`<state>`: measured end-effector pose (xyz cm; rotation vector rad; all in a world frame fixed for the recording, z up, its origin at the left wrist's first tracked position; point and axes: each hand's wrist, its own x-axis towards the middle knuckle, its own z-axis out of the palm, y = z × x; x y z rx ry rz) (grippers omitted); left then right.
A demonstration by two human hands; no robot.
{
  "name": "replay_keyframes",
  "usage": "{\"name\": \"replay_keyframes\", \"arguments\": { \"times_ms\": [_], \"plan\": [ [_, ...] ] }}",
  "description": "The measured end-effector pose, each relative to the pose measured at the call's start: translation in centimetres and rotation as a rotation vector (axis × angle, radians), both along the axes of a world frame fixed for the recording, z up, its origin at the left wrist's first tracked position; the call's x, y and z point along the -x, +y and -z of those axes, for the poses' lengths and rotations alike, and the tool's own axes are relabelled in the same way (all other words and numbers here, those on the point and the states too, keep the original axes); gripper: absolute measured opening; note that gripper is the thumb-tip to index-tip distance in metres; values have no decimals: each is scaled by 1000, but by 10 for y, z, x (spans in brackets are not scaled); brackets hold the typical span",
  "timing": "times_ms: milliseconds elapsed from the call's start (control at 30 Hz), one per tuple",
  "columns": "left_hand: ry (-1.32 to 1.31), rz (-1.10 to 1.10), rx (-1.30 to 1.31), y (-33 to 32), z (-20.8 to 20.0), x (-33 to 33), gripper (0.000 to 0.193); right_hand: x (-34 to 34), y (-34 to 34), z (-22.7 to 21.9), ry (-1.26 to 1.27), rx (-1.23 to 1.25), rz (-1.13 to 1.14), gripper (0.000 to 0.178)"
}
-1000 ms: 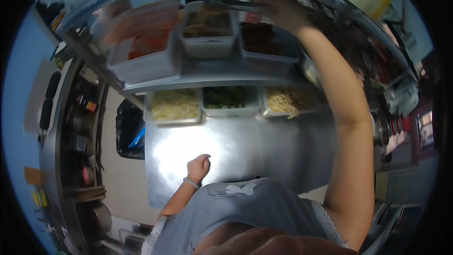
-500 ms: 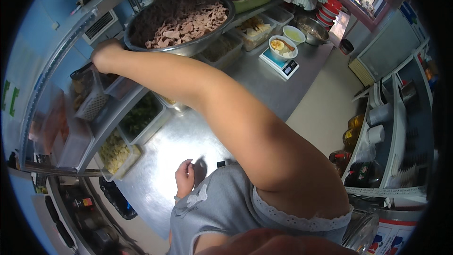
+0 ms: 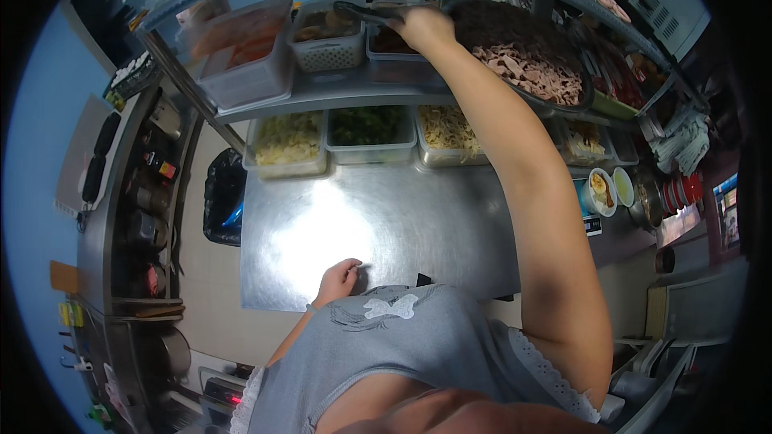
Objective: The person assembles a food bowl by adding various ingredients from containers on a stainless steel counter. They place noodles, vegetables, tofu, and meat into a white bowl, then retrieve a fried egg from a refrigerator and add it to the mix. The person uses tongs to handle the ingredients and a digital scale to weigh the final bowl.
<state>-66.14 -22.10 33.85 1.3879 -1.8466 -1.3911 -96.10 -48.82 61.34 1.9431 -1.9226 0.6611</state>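
Observation:
My right hand point(image 3: 429, 30), blurred, reaches far over to the raised shelf. Its fingers are closed on a long black utensil point(image 3: 358, 13), whose exact kind I cannot make out. The utensil lies across a perforated white basket point(image 3: 331, 55) of brown food and a clear tub point(image 3: 394, 47) of dark reddish food. Close to my right wrist is a large metal bowl point(image 3: 590, 93) of sliced meat point(image 3: 535, 74). Near the table's front edge my left hand point(image 3: 336, 281) rests with curled fingers and nothing visible in them.
Below the shelf point(image 3: 310, 100) stand tubs of pale chopped food point(image 3: 289, 145), greens point(image 3: 370, 126) and shredded food point(image 3: 446, 128) on the steel table point(image 3: 458, 217). To the right, a bowl with egg point(image 3: 600, 193) sits on a scale point(image 3: 593, 227). A black-lined bin point(image 3: 223, 201) is at left.
The view has swung leftward and levelled, so the shelf now runs across the top. My right hand stays at the shelf, by the basket and tub. My left hand remains near the table edge.

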Motion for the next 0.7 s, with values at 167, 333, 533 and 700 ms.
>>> {"name": "replay_keyframes", "arguments": {
  "times_ms": [167,333,533,700],
  "plan": [
    [-51,-58,-21,7,14,-21,20,-5,0,6,35,3,7,32],
    [21,-32,-14,3,19,-19,19,13,26,-5,-189,-1,2,34],
    [-8,86,73,-3,17,6,18,84,156,3,-401,223,-91,34],
    [-54,200,97,5,15,42,17,174,331,18,-473,183,205,32]
  ]
}}
